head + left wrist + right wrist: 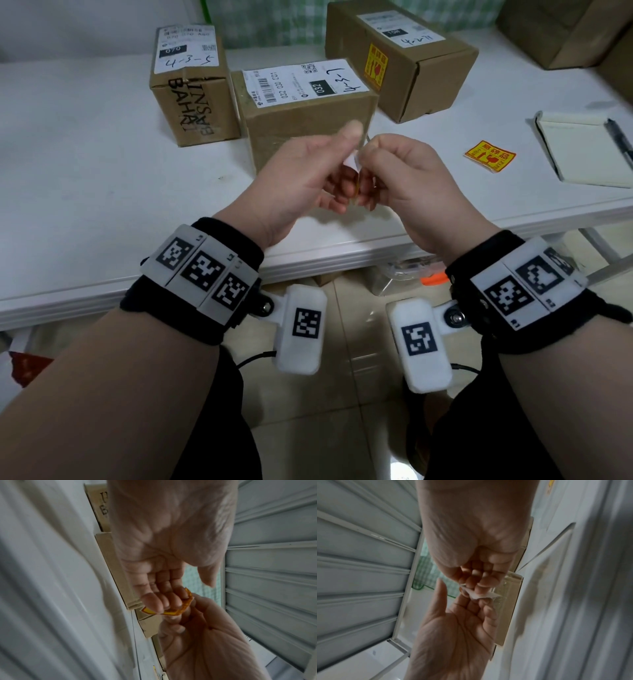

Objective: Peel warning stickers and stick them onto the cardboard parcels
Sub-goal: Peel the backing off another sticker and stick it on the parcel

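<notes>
Both hands meet above the table's front edge, before the middle parcel (305, 106). My left hand (329, 171) holds a yellow-orange warning sticker (171, 612) with its curled fingers, thumb raised. My right hand (380, 164) pinches the sticker's white backing paper (481, 595), whose corner (352, 161) shows between the hands. The left parcel (195, 85) has a white label on top. On the side of the right parcel (400, 58) sits a yellow warning sticker (375, 66).
More yellow warning stickers (489, 156) lie on the white table (102, 171) to the right. Beyond them lie a notepad (582, 147) and a pen (620, 137). A larger cardboard box (565, 31) stands at the far right corner.
</notes>
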